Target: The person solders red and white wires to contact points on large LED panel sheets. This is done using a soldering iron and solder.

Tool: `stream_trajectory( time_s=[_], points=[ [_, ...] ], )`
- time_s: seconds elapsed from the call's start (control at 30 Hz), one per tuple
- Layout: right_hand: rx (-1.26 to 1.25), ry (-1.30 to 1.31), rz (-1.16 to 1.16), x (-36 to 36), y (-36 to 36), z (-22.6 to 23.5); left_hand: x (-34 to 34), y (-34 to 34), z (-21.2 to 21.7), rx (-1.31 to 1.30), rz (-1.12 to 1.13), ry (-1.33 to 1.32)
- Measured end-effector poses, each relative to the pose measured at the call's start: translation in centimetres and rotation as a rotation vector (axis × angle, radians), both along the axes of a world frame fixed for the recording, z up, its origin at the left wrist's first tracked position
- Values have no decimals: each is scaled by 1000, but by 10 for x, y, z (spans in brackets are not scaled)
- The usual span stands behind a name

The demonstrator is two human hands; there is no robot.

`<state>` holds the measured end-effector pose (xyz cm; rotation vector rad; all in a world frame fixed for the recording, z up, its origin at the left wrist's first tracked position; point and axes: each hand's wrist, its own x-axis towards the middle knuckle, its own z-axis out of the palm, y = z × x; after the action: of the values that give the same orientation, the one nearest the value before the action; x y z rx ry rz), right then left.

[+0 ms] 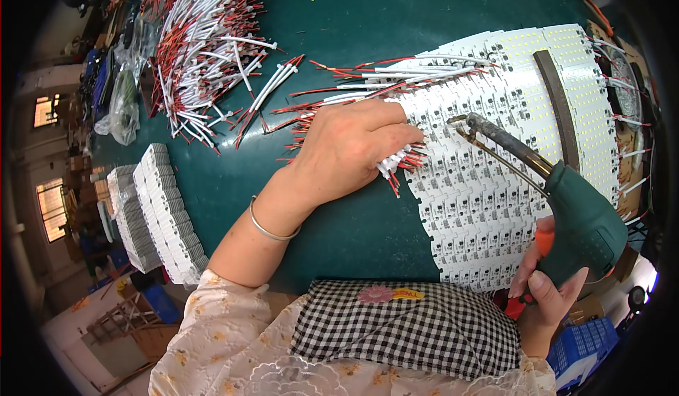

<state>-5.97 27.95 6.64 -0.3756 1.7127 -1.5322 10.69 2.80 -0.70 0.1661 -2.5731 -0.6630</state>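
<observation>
My left hand (350,148) rests on the green table, fingers closed on a small bundle of white-sheathed wires with red ends (397,164) at the left edge of the fanned white LED circuit strips (488,184). My right hand (548,290) grips the green handle of a soldering gun (576,215); its dark barrel and tip (463,121) hover over the strips just right of my left fingers. More wired strips fan out above the left hand (396,77).
A big heap of white and red wire pieces (205,42) lies at the upper left. Stacks of white strips (166,212) stand at the left. A dark curved bar (559,99) lies across the LED boards. Plastic bags (124,106) sit at the far left.
</observation>
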Motion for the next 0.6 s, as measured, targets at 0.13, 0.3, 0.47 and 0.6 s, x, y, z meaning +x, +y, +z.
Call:
stream_trajectory(
  time_s=[0.13,0.3,0.47,0.6],
  points=[
    [-5,11,25,5,-1,-1,0,-1,1,-22,5,15],
    [-16,19,-27,4,-4,2,-5,-4,12,-190,11,110],
    [-96,19,5,-12,1,1,3,18,38,35,234,-157],
    [-150,21,11,-19,4,-1,-11,15,23,131,202,-9]
  ],
)
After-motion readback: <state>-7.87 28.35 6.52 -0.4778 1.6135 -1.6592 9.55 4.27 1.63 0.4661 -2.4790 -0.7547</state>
